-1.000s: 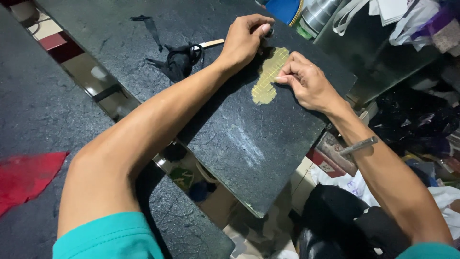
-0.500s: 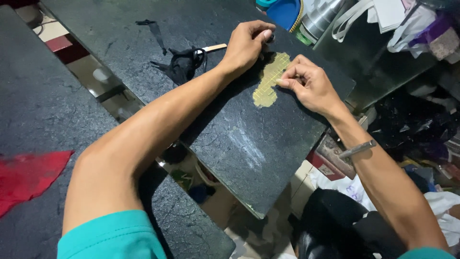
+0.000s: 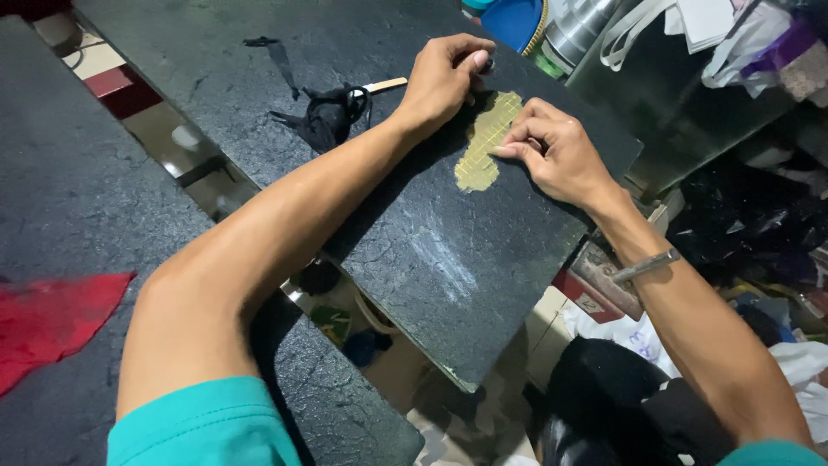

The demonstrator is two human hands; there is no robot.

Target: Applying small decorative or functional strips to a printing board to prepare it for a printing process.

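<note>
Both hands press on the yellow patch (image 3: pixel 485 145) near the dark desk's (image 3: pixel 448 276) far right edge, the right hand (image 3: pixel 552 151) flat-fingered on its right side, the left hand (image 3: pixel 444 73) curled at its top end, with bare slab toward the near corner and black cloth (image 3: pixel 326 116) left of the patch.

A flat, yellowish-gold, grid-textured patch of fabric (image 3: pixel 487 142) lies on the dark stone slab (image 3: pixel 414 250), its long axis running diagonally, near the far edge.
</note>
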